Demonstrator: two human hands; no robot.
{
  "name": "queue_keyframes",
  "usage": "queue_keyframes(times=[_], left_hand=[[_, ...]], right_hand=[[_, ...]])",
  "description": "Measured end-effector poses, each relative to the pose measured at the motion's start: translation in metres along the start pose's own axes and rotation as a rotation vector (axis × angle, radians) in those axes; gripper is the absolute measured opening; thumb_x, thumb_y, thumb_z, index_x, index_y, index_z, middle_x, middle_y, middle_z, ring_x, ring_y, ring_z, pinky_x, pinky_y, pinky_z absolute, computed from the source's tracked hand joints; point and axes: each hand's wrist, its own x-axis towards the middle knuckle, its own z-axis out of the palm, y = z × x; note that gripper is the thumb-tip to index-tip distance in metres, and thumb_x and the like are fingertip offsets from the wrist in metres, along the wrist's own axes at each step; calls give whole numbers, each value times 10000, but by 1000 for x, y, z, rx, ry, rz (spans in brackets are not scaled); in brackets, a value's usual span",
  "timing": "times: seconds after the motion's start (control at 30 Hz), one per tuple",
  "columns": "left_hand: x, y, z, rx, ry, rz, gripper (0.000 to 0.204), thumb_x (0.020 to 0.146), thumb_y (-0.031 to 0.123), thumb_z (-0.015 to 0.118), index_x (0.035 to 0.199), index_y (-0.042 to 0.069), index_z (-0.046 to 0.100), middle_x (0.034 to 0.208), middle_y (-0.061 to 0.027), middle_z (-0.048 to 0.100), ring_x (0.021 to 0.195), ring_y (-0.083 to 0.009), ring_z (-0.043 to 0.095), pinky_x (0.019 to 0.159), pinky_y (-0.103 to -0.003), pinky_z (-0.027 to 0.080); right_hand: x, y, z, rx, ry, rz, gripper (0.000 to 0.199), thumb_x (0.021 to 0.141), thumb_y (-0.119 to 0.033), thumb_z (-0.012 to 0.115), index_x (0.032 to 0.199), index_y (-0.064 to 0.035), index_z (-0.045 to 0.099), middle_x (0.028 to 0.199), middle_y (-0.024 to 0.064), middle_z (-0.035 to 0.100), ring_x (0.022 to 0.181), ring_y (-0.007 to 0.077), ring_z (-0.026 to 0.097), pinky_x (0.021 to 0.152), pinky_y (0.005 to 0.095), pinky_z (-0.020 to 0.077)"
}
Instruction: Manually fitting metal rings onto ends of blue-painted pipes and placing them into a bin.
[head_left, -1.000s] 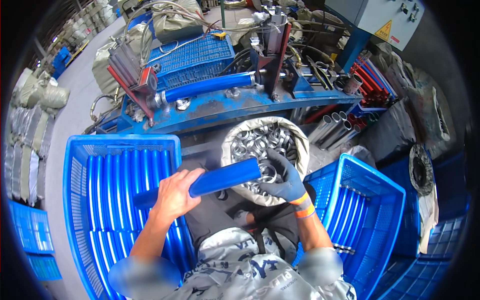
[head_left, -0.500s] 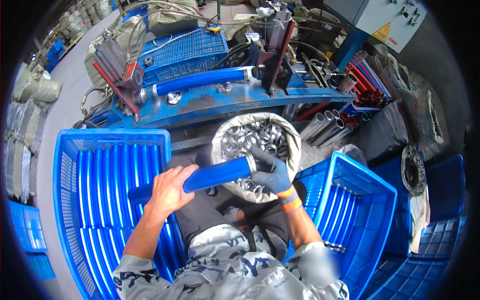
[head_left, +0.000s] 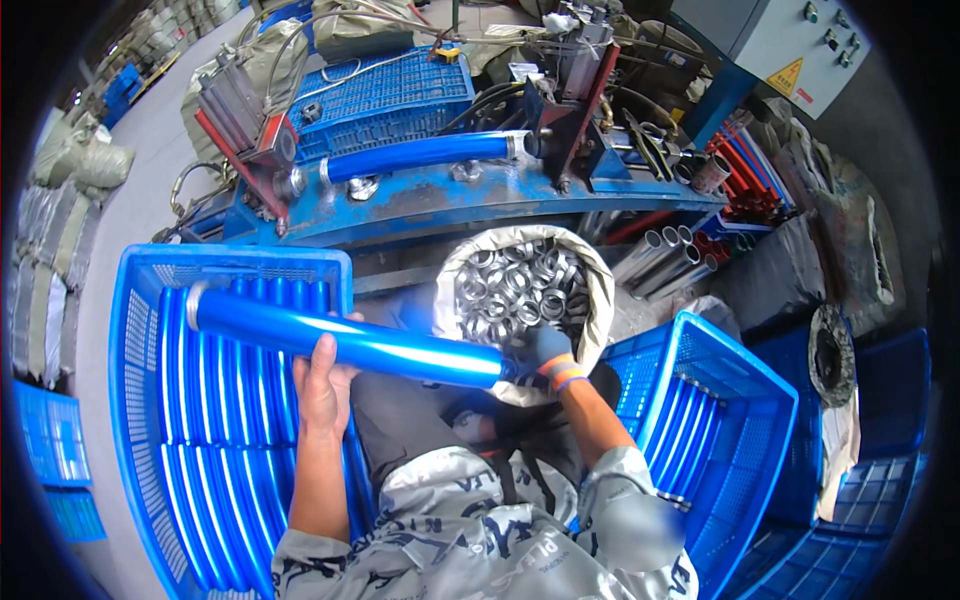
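You have the blue tube (head_left: 350, 343) lying almost level across your lap, its capped end out over the left blue crate (head_left: 140, 300). Your bare left hand (head_left: 322, 385) cups it from below with fingers curled round it, while your gloved right hand (head_left: 540, 352) grips its other end beside the sack of metal rings (head_left: 520, 285). This looks like the ring-fitting step; next, seat a ring squarely on that end.
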Motion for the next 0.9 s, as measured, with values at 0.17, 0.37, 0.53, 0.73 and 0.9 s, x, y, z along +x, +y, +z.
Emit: queue_keyframes(times=[0.17, 0.37, 0.53, 0.73, 0.9], left_hand=[[-14, -40, -30, -166, 139, -137, 589, 1112, 466, 801, 1501, 48, 654, 1411, -177, 776, 1219, -317, 801, 996, -496, 696], [-14, -59, -3, -176, 140, -135, 535, 1152, 519, 733, 1441, 71, 698, 1367, -107, 806, 1251, -252, 795, 1049, -428, 688], [-14, -50, -3, -251, 148, -77, 576, 1142, 521, 743, 1459, 43, 684, 1388, -138, 795, 1269, -276, 791, 1103, -462, 669], [-16, -44, -5, -232, 149, -32, 548, 1137, 477, 759, 1475, 54, 673, 1412, -156, 782, 1266, -309, 788, 1024, -479, 679], [-19, -44, -4, -132, 145, 2, 521, 1145, 460, 750, 1438, 33, 695, 1386, -163, 790, 1270, -313, 794, 1085, -499, 677]], right_hand=[[-33, -71, -46, 1837, -106, 296, 422, 1047, -361, 904, 1348, -76, 822, 1388, 71, 800, 1174, 232, 800, 976, 430, 684], [-75, -140, -116, 1970, -72, -10, 456, 1004, -442, 926, 1246, -69, 826, 1530, 103, 748, 1316, 267, 766, 1025, 506, 711], [-80, -167, -149, 1501, 24, -119, 746, 897, 74, 926, 1575, 28, 619, 1444, 138, 757, 1305, 204, 744, 1129, 353, 607], [-75, -180, -157, 1713, 58, -301, 1099, 823, 65, 964, 1758, 1, 388, 1527, 177, 704, 1385, 245, 696, 1215, 414, 558], [-69, -192, -157, 1836, 32, -302, 1108, 844, 60, 926, 1796, 0, 362, 1601, 227, 678, 1426, 284, 700, 1209, 407, 582]])
